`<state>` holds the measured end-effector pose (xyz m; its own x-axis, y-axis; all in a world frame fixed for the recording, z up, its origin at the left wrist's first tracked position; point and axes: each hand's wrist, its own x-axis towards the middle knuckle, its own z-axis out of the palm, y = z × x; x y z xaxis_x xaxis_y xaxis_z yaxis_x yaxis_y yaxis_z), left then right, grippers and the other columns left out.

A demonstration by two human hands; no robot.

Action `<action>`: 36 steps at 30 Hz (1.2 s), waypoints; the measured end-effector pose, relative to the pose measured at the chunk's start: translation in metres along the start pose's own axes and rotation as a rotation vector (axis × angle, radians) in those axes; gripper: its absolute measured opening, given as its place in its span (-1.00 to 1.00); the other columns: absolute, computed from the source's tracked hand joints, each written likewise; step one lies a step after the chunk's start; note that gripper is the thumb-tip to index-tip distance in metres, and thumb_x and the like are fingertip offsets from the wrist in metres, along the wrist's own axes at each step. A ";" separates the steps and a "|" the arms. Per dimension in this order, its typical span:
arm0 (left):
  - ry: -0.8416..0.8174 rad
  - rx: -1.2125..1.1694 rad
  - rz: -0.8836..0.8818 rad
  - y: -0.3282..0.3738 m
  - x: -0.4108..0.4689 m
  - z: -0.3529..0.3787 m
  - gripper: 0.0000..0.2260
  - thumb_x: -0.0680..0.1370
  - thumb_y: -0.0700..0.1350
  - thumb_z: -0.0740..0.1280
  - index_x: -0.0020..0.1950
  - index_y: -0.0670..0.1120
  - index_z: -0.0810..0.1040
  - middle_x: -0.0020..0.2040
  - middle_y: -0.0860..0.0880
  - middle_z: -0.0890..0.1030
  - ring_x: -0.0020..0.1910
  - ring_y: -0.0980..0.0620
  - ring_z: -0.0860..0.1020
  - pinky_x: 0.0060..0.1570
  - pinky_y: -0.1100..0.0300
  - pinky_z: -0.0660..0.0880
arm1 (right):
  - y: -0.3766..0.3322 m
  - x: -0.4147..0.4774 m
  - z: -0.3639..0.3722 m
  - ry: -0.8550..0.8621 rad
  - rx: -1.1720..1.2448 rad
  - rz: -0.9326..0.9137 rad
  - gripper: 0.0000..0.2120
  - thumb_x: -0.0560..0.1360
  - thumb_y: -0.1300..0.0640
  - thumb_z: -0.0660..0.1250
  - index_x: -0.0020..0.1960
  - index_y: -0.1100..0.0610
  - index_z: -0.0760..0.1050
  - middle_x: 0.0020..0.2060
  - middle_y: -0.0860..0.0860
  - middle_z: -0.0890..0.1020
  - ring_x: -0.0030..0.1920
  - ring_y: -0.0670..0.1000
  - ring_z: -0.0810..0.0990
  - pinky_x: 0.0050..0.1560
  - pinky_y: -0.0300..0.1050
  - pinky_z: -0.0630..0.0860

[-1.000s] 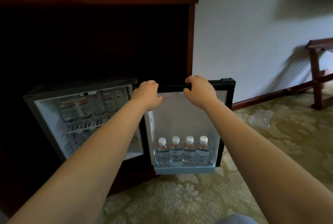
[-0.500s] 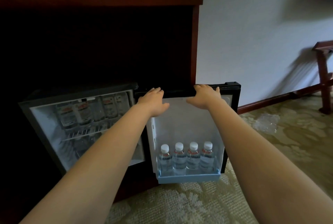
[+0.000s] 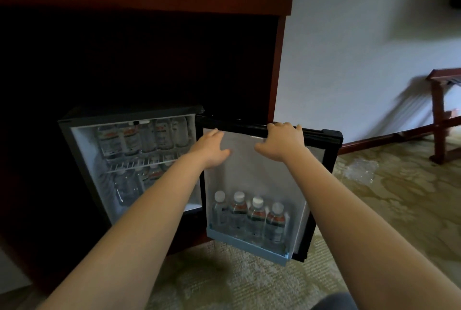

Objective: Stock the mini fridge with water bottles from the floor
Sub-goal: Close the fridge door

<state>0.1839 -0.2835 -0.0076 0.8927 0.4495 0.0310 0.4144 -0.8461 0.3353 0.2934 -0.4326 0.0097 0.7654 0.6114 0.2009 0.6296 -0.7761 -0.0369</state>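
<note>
Standing upright in the pale blue door shelf (image 3: pixel 247 244), along the bottom edge of the fridge door (image 3: pixel 321 135), are four water bottles (image 3: pixel 249 217). More fill the mini fridge (image 3: pixel 84 155) above and below its wire rack (image 3: pixel 134 165).

My left grip (image 3: pixel 212 150) is flat, fingers spread, at the door's white lining near its top left corner; I cannot tell if it touches. My right grip (image 3: pixel 282 142) hooks its fingers over the door's top edge.

I judge closing comes next. A hard swing could topple the door bottles, and my left arm crosses the opening, so it could be pinched.

Crumpled clear wrapping (image 3: pixel 359 172) lies on the carpet (image 3: pixel 249 284), well right of the door. A wooden stand (image 3: pixel 439 115) is beyond it.
</note>
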 end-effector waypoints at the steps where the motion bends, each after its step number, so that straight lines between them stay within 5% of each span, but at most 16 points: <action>1: -0.010 -0.002 -0.002 -0.003 -0.008 0.000 -0.38 0.61 0.09 0.17 0.57 -0.08 -0.01 0.58 -0.02 -0.05 0.55 -0.04 -0.01 0.49 0.04 0.08 | -0.004 -0.007 -0.003 -0.003 -0.007 -0.008 -0.45 0.46 -0.14 0.19 0.34 0.15 0.38 0.21 0.13 0.53 0.31 0.17 0.40 0.45 0.23 0.13; 11: -0.066 -0.179 -0.121 -0.045 -0.081 0.001 -0.42 0.55 -0.02 0.33 0.51 -0.09 0.21 0.52 -0.10 0.21 0.45 -0.12 0.29 0.39 0.01 0.30 | -0.061 -0.073 -0.028 -0.002 0.008 -0.148 -0.44 0.48 -0.17 0.18 0.38 0.10 0.34 0.08 0.14 0.58 0.17 0.19 0.49 0.32 0.13 0.33; 17: -0.082 -0.234 -0.182 -0.060 -0.127 -0.018 -0.54 0.56 -0.01 0.28 0.45 -0.03 0.33 0.38 -0.08 0.44 0.30 -0.09 0.45 0.20 0.08 0.43 | -0.107 -0.095 -0.038 -0.118 0.072 -0.184 -0.39 0.51 -0.22 0.13 0.46 0.07 0.27 0.30 0.11 0.49 0.28 0.17 0.45 0.32 0.13 0.35; 25: -0.037 -0.152 -0.203 -0.093 -0.178 -0.055 -0.63 0.58 0.05 0.24 0.33 -0.09 0.48 0.31 -0.08 0.51 0.25 -0.06 0.49 0.17 0.10 0.43 | -0.170 -0.103 -0.049 -0.320 0.189 -0.234 -0.42 0.60 -0.18 -0.03 0.56 0.01 0.08 0.52 0.09 0.20 0.48 0.17 0.22 0.41 0.12 0.27; 36: 0.180 -0.296 -0.254 -0.141 -0.206 -0.084 -0.71 0.60 0.02 0.20 0.18 -0.10 0.57 0.15 -0.12 0.59 0.11 -0.05 0.54 0.17 0.03 0.45 | -0.242 -0.082 -0.029 -0.296 0.342 -0.297 -0.47 0.60 -0.10 -0.06 0.53 0.05 0.12 0.50 0.10 0.25 0.44 0.17 0.28 0.32 0.08 0.32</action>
<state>-0.0733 -0.2331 0.0177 0.7131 0.6978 0.0676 0.5250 -0.5954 0.6082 0.0745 -0.2999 0.0301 0.5215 0.8527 -0.0316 0.7944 -0.4987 -0.3466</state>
